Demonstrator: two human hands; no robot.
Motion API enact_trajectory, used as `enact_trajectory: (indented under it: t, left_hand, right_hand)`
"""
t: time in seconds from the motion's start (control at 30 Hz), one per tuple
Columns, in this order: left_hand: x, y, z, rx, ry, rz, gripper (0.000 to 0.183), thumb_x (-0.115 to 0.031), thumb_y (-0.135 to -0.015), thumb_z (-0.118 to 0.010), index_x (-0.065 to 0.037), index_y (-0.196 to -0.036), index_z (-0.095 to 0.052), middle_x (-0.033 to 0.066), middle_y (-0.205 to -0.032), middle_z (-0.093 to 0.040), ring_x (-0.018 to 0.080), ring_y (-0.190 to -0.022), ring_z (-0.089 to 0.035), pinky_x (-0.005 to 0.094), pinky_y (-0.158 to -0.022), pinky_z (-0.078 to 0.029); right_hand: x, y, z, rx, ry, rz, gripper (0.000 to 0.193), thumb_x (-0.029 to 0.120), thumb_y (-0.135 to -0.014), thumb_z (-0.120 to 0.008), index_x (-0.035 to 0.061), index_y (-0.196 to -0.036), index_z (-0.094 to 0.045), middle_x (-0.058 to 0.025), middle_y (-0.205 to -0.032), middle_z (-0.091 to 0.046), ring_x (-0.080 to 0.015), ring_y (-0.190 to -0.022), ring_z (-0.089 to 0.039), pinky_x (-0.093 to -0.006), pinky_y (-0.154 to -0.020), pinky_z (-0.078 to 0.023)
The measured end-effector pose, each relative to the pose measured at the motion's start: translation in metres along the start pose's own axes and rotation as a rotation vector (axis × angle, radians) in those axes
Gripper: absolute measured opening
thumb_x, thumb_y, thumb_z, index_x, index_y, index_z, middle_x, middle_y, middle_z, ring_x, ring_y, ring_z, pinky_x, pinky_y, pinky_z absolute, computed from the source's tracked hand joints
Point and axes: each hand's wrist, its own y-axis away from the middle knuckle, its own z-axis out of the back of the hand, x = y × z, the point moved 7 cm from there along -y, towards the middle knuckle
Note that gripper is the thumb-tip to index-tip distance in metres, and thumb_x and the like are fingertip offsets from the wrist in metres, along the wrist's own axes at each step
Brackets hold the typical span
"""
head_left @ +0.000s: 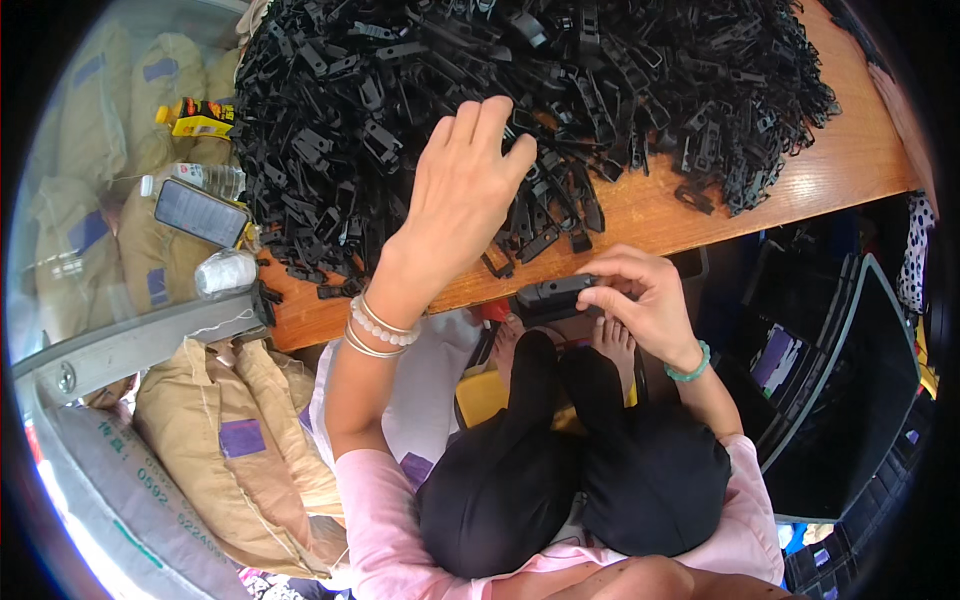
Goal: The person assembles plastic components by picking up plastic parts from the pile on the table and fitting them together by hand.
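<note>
A large heap of small black plastic parts (370,130) covers much of the wooden table; many look long and narrow with slots, like clips or buckle pieces. My left hand (465,185) reaches over the heap's near side, fingers bent and thumb apart from them. Black parts show between its thumb and fingers, and none is plainly gripped. Just off the table's front edge, my right hand (645,295) pinches one end of a longer black plastic part (553,291) between thumb and fingers. That part points left, above my lap.
Bare wood of the table (790,180) shows at the right. At the left edge lie a phone (202,212), a yellow-labelled bottle (200,117) and a clear bottle (212,180). Brown sacks (235,440) stand at left. Dark stacked trays (800,350) are on the right.
</note>
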Motion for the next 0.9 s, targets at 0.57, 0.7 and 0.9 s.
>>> enact_trajectory:
  t: [0.57,0.7,0.9]
  left_hand:
    - [-0.051,0.061,0.009,0.083,0.909,0.315,0.052,0.016,-0.074,-0.046,0.001,-0.123,-0.055,0.0170,-0.124,-0.059,0.0230,-0.107,-0.063,0.0284,-0.081,-0.053]
    - [-0.051,0.070,0.004,0.182,1.076,0.517,0.049,0.009,-0.077,-0.058,0.001,-0.125,-0.054,0.0172,-0.116,-0.063,0.0246,-0.084,-0.067,0.0306,-0.070,-0.053]
    - [-0.066,0.082,-0.003,0.153,1.018,0.436,0.043,-0.003,-0.078,-0.069,0.001,-0.118,-0.053,0.0150,-0.086,-0.063,0.0278,-0.068,-0.061,0.0351,-0.061,-0.047]
  right_hand:
    - [0.040,0.019,0.013,-0.216,0.063,0.227,0.022,-0.008,-0.077,-0.068,-0.0079,-0.099,-0.064,-0.0135,-0.086,-0.065,-0.0187,-0.072,-0.068,-0.0241,-0.064,-0.054]
    - [0.048,0.021,0.009,-0.201,0.267,0.213,0.023,-0.004,-0.074,-0.071,-0.0064,-0.096,-0.066,-0.0134,-0.091,-0.065,-0.0195,-0.080,-0.067,-0.0264,-0.068,-0.053]
    - [0.066,0.019,-0.009,-0.151,0.540,0.412,0.030,-0.004,-0.070,-0.069,0.0000,-0.099,-0.068,-0.0146,-0.099,-0.062,-0.0240,-0.086,-0.060,-0.0316,-0.071,-0.048]
